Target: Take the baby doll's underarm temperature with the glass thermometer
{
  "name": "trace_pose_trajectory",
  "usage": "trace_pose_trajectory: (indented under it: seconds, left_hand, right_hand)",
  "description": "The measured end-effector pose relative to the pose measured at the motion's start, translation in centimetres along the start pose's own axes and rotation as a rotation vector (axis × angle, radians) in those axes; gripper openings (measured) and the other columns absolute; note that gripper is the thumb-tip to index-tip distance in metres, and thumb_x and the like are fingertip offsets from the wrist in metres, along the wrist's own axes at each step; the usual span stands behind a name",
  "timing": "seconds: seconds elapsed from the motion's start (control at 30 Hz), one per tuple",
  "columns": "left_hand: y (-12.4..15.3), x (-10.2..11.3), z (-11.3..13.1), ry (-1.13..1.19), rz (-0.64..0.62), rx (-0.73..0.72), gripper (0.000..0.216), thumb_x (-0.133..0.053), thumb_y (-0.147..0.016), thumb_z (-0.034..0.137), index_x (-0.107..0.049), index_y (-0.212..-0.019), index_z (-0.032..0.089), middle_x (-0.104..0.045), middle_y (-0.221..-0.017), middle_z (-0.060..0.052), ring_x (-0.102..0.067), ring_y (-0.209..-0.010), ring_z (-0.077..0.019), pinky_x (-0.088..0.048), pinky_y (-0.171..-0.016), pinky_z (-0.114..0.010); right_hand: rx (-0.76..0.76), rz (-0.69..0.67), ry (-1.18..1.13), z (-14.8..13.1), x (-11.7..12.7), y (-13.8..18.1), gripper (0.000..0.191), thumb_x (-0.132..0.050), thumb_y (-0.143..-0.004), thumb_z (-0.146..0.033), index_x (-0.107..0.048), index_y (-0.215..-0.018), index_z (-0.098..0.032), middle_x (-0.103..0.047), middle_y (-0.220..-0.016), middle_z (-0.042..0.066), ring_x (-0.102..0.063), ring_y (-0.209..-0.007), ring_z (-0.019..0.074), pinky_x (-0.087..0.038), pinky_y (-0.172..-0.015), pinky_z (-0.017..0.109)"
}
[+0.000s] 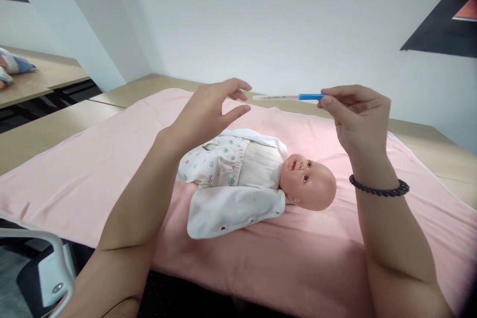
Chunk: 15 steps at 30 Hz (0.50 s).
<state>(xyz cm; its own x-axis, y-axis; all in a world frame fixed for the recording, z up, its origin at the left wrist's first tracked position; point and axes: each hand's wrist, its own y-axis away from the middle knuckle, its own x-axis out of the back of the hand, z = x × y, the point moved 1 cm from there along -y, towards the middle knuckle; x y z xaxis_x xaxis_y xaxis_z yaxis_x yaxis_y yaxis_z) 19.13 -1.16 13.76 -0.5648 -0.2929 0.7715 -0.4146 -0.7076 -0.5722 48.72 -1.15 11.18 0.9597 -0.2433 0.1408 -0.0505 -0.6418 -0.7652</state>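
A baby doll (257,179) in a white patterned garment lies on its back on a pink blanket (93,174), head toward the right. My right hand (357,117) is raised above the doll's head, pinching the blue end of a thin white-and-blue stick, perhaps a thermometer (288,97), which it holds level and pointing left. A dark bead bracelet circles that wrist. My left hand (212,109) hovers above the doll's legs with fingers apart and slightly curled, its fingertips a short way from the stick's white tip, holding nothing.
The blanket covers a wooden table (428,144) against a white wall. Another wooden table (37,79) at the far left carries a bundle of cloth. A chair's white frame (44,258) shows at the bottom left. A dark framed panel (443,25) hangs at the upper right.
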Motion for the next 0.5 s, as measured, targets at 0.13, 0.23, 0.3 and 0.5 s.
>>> trace_pose_trajectory:
  seconds: [0.13,0.23,0.3,0.5]
  left_hand:
    - [0.4,1.2,1.1,0.062,0.162,-0.023,0.027,-0.056,-0.096,0.038,-0.064,-0.120,0.028,-0.074,-0.109,0.001,-0.068,-0.110,-0.0201,-0.052,-0.100,-0.039]
    - [0.6,1.6,1.3,0.080,0.223,-0.047,0.020,-0.060,-0.095,0.039,-0.069,-0.109,0.028,-0.075,-0.105,0.004,-0.069,-0.106,-0.0191,-0.053,-0.101,-0.039]
    - [0.7,1.8,1.3,0.094,0.281,-0.078,0.014,-0.062,-0.095,0.038,-0.071,-0.102,0.029,-0.075,-0.102,0.004,-0.070,-0.101,-0.0183,-0.056,-0.098,-0.037]
    - [0.8,2.1,1.4,0.123,0.397,-0.138,0.005,-0.066,-0.093,0.030,-0.071,-0.095,0.030,-0.074,-0.097,0.004,-0.069,-0.096,-0.0177,-0.057,-0.093,-0.035]
  right_hand:
    - [0.010,0.046,-0.021,-2.2,-0.5,0.7,0.015,-0.078,-0.085,-0.030,-0.078,-0.099,-0.034,-0.075,-0.097,0.002,-0.073,-0.095,0.0271,-0.058,-0.093,0.054]
    - [-0.008,0.046,-0.023,-3.3,-1.0,1.2,0.016,-0.077,-0.086,-0.030,-0.078,-0.098,-0.041,-0.075,-0.102,0.000,-0.072,-0.100,0.0298,-0.058,-0.097,0.057]
    - [-0.013,0.062,-0.029,-3.9,-1.3,1.5,0.015,-0.077,-0.086,-0.032,-0.078,-0.096,-0.043,-0.076,-0.101,-0.001,-0.072,-0.100,0.0308,-0.058,-0.097,0.058]
    - [-0.008,0.090,-0.026,-4.6,-1.7,1.8,0.014,-0.077,-0.085,-0.037,-0.078,-0.096,-0.046,-0.076,-0.099,-0.003,-0.072,-0.096,0.0300,-0.060,-0.094,0.056]
